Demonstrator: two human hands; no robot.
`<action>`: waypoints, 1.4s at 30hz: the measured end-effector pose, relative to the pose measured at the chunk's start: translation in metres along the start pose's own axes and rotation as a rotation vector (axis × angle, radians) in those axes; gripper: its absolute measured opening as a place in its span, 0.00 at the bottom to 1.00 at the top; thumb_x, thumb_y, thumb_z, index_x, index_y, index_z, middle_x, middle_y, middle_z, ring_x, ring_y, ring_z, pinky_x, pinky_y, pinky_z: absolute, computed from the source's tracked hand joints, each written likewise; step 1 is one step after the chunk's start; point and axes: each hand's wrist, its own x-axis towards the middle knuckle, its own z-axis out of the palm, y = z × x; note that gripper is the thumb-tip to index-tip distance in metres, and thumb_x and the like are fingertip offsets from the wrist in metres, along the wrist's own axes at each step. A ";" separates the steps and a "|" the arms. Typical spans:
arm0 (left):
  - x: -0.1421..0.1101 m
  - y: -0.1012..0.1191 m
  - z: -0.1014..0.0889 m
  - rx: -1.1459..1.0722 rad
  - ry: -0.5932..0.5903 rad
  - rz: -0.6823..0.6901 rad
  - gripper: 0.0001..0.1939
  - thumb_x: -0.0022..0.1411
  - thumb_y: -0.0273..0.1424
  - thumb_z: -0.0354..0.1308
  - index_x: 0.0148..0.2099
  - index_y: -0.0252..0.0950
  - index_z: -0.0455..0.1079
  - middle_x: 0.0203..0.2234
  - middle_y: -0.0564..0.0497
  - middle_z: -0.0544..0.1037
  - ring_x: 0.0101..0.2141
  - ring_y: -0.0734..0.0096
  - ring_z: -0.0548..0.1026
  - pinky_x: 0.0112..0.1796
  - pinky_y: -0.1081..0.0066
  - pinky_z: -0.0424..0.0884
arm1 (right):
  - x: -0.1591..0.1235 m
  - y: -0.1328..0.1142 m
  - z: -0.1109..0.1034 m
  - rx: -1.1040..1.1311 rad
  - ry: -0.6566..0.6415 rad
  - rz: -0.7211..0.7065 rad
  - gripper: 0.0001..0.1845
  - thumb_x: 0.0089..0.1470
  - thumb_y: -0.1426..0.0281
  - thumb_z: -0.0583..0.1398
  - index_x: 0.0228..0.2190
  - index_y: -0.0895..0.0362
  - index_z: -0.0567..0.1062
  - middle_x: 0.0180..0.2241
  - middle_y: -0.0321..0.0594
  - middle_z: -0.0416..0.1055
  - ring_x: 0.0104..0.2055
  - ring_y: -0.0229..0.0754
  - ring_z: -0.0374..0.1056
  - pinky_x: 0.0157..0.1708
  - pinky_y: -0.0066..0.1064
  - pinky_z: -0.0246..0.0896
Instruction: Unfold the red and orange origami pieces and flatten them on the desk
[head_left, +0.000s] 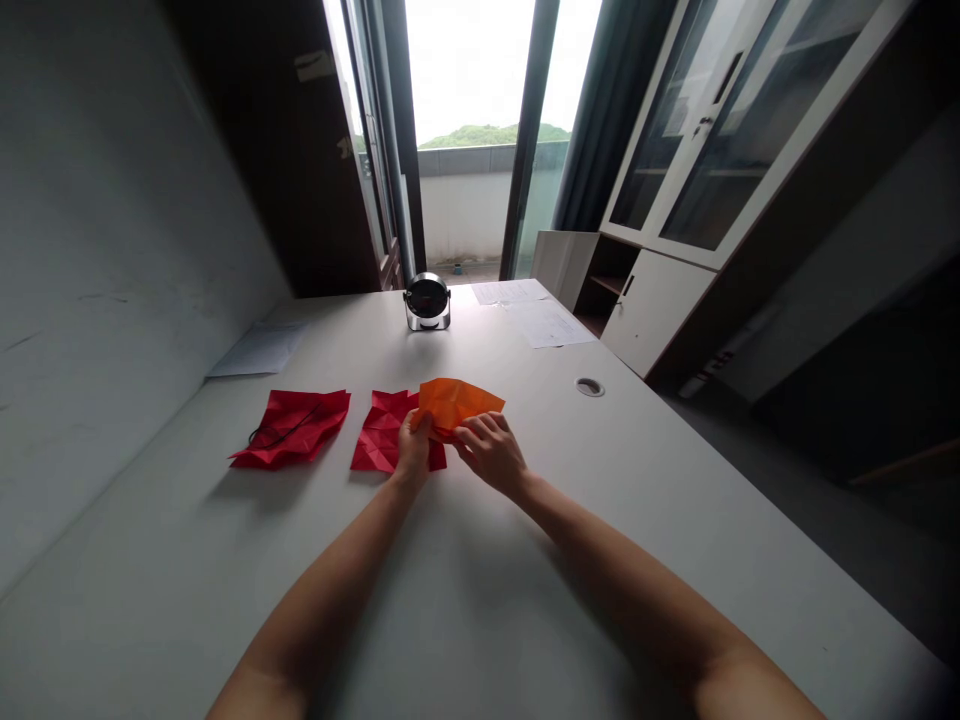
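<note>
Both of my hands hold a folded orange paper just above the white table. My left hand pinches its lower left edge, fingers closed on it. My right hand grips the lower right part with curled fingers. Under and left of my left hand lies a creased red paper. Further left a second crumpled red paper lies flat with a thin dark cord on it.
A small round silver desk fan stands at the table's far middle. White sheets lie at the far right, another sheet at the far left by the wall. A cable hole is right of my hands. Cabinets stand at right.
</note>
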 end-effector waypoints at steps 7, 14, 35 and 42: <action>-0.008 0.001 0.009 0.038 -0.081 -0.045 0.20 0.55 0.40 0.66 0.46 0.37 0.68 0.37 0.49 0.76 0.35 0.70 0.75 0.37 0.69 0.73 | -0.004 0.012 0.010 -0.042 -0.008 0.056 0.08 0.62 0.73 0.56 0.34 0.53 0.75 0.37 0.43 0.70 0.39 0.44 0.63 0.42 0.36 0.57; -0.010 0.000 0.008 0.094 -0.089 -0.019 0.17 0.55 0.39 0.67 0.43 0.36 0.69 0.36 0.49 0.76 0.34 0.71 0.75 0.36 0.71 0.72 | -0.004 0.008 0.012 0.098 0.049 0.144 0.08 0.61 0.72 0.57 0.32 0.53 0.76 0.34 0.41 0.70 0.37 0.42 0.63 0.40 0.34 0.60; -0.012 0.003 0.013 0.115 -0.057 -0.079 0.23 0.55 0.38 0.67 0.50 0.34 0.69 0.40 0.43 0.78 0.37 0.67 0.78 0.38 0.69 0.74 | -0.005 0.000 0.015 -0.038 -0.057 0.219 0.06 0.62 0.69 0.56 0.40 0.54 0.74 0.36 0.40 0.71 0.36 0.40 0.66 0.38 0.30 0.57; -0.013 0.002 0.014 0.132 -0.156 -0.189 0.17 0.56 0.38 0.66 0.42 0.30 0.73 0.33 0.44 0.79 0.31 0.68 0.77 0.35 0.69 0.74 | -0.006 0.005 0.012 -0.056 -0.006 0.176 0.06 0.63 0.70 0.56 0.41 0.55 0.73 0.37 0.43 0.70 0.40 0.43 0.64 0.38 0.30 0.58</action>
